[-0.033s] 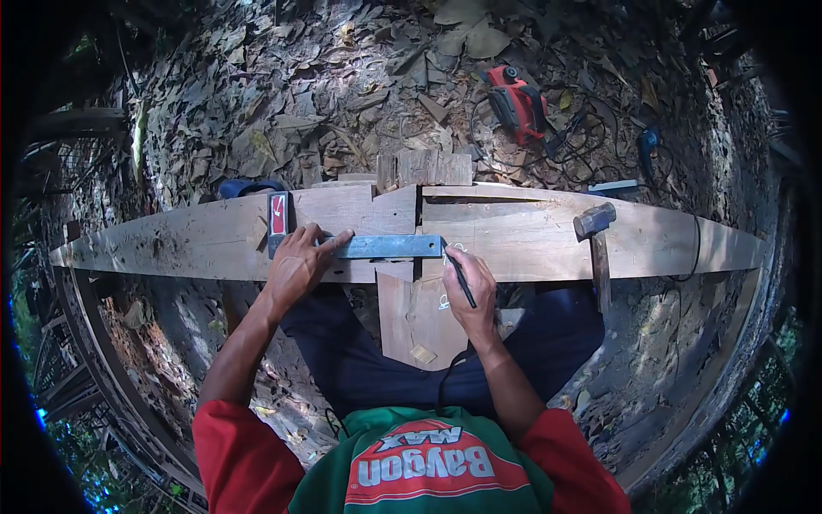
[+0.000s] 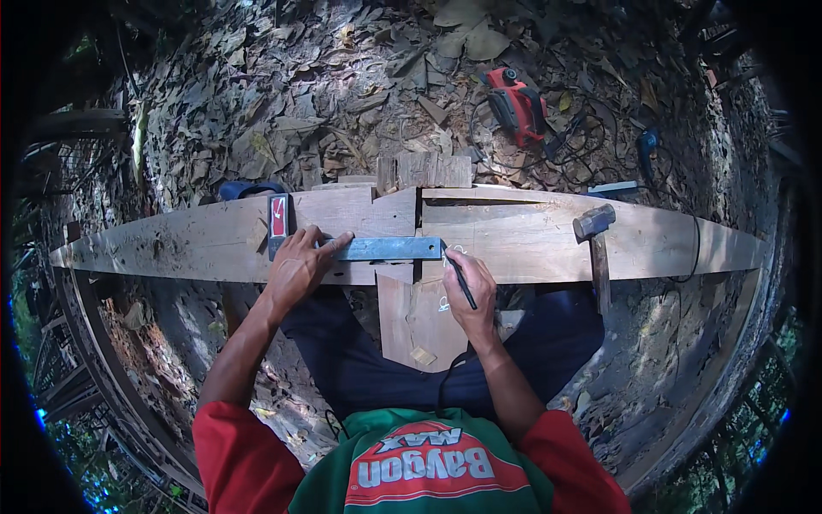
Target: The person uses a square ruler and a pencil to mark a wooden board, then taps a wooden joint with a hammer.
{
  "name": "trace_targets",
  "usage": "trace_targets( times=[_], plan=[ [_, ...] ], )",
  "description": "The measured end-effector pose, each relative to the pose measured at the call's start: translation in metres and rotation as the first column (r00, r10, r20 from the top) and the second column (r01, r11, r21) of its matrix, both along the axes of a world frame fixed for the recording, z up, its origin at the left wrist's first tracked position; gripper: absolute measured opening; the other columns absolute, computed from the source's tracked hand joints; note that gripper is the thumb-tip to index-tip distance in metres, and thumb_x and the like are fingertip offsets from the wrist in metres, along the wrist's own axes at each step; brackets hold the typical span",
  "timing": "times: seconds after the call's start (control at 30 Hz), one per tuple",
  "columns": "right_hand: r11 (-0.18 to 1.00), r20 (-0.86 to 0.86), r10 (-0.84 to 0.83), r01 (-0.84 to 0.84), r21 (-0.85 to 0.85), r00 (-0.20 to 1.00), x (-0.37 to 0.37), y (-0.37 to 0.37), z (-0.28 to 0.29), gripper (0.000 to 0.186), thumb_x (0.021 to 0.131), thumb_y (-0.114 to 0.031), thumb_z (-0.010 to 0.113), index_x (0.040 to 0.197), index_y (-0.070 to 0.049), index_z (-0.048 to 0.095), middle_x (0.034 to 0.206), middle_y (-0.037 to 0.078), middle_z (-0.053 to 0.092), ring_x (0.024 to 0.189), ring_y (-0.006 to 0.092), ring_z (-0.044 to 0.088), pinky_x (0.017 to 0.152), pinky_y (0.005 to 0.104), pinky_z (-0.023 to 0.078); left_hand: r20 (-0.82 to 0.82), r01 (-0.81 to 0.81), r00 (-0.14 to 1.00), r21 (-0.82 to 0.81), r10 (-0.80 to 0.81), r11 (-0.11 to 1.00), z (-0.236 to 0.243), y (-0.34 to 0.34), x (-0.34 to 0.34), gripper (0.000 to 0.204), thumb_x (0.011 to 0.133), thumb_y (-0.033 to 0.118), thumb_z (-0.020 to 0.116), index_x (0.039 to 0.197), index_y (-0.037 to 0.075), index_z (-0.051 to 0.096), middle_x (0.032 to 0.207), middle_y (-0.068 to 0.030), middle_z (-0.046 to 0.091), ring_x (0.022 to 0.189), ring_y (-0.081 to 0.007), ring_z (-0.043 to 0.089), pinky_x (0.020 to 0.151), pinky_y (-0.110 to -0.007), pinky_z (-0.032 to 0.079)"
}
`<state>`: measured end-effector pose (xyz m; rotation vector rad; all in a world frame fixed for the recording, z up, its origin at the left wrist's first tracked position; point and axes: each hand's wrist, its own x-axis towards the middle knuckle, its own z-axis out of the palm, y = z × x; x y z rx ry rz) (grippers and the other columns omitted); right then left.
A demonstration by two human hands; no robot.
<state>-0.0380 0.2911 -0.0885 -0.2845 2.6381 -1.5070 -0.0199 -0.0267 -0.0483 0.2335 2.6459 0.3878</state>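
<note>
Across the wooden boards (image 2: 505, 257) in front of me lies a try square, with a dark stock holding a red inset and a bluish metal blade (image 2: 385, 248) pointing right. My left hand (image 2: 300, 261) grips the square where blade and stock meet, its thumb stretched along the blade. A slim black pencil or marker (image 2: 463, 284) is pinched in my right hand (image 2: 470, 291). Its tip rests at the right end of the blade, on the wood. White marks show on the wood near that hand, and another on the upright board (image 2: 411, 321) between my legs.
A hammer (image 2: 595, 224) lies with its head on the right board, its handle hanging over the near edge. Beyond the boards are a wood block (image 2: 424, 170), a red power planer (image 2: 518, 107) and tangled black cords (image 2: 591, 137) on leaf-strewn ground. A blue tool (image 2: 648, 147) is at far right.
</note>
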Motion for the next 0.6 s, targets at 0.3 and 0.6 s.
trace_targets(
  times=[0.3, 0.6],
  plan=[
    [1.000, -0.022, -0.011, 0.011, -0.017, 1.000, 0.0004, 0.0001, -0.0016, 0.026, 0.084, -0.001, 0.063, 0.108, 0.005, 0.067, 0.099, 0.021, 0.070, 0.092, 0.0374, 0.068, 0.083, 0.0434, 0.054, -0.003, 0.030, 1.000, -0.018, -0.030, 0.999, 0.0017, 0.0012, -0.0022, 0.060, 0.087, 0.016, 0.070, 0.144, 0.031, 0.056, 0.107, -0.0096, 0.058, 0.101, -0.0283, 0.058, 0.091, -0.040, 0.048],
    [1.000, -0.032, -0.007, 0.007, 0.007, 0.999, 0.0007, -0.0004, -0.0014, 0.026, 0.083, 0.000, 0.063, 0.108, 0.004, 0.067, 0.100, 0.020, 0.070, 0.093, 0.0372, 0.067, 0.084, 0.0432, 0.054, -0.028, 0.037, 0.999, -0.010, -0.037, 0.999, 0.0011, 0.0008, -0.0016, 0.060, 0.087, 0.017, 0.070, 0.144, 0.032, 0.055, 0.106, -0.0100, 0.059, 0.100, -0.0288, 0.058, 0.090, -0.039, 0.048]
  ],
)
